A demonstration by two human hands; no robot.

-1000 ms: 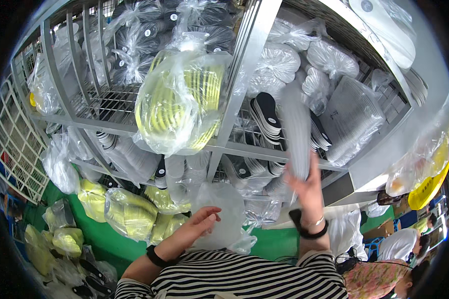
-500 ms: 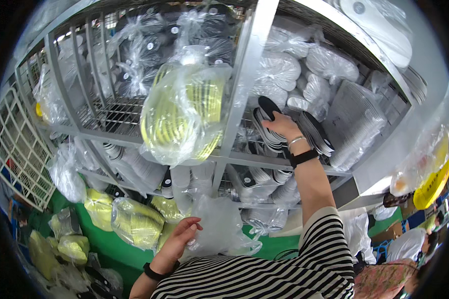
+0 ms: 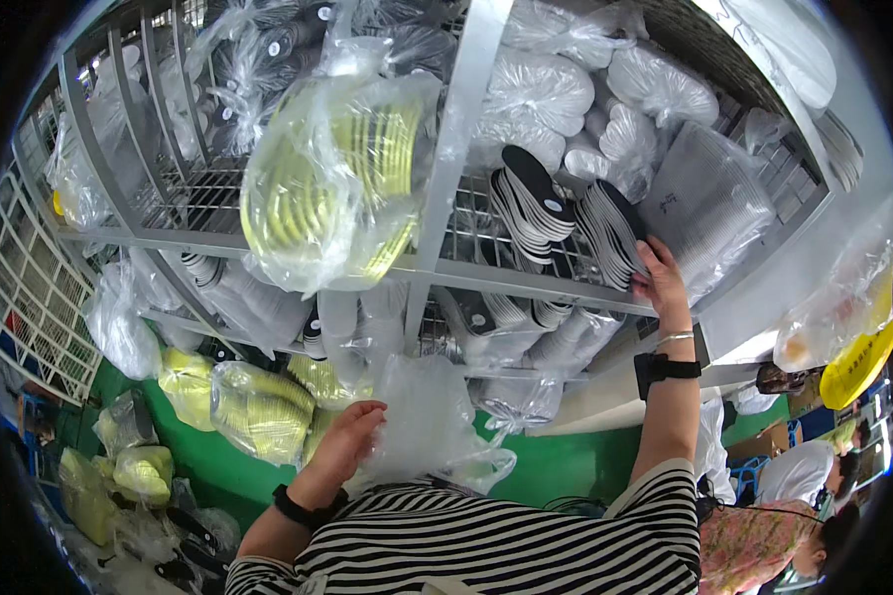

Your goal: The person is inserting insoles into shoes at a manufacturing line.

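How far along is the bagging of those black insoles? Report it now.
Done: many sealed bags already fill the wire rack, including a bag of yellow insoles. In hand: the left hand grips an empty clear plastic bag, while the right hand touches a loose stack of black insoles on the shelf. Left: nothing is in the bag yet, and a second loose stack stands beside it.

A single head-worn fisheye view looks forward and slightly up at a grey metal wire shelving rack (image 3: 446,268) standing close in front. The wearer's black-and-white striped shirt (image 3: 506,545) fills the lower edge, and straight rails bend toward the dark round rim.
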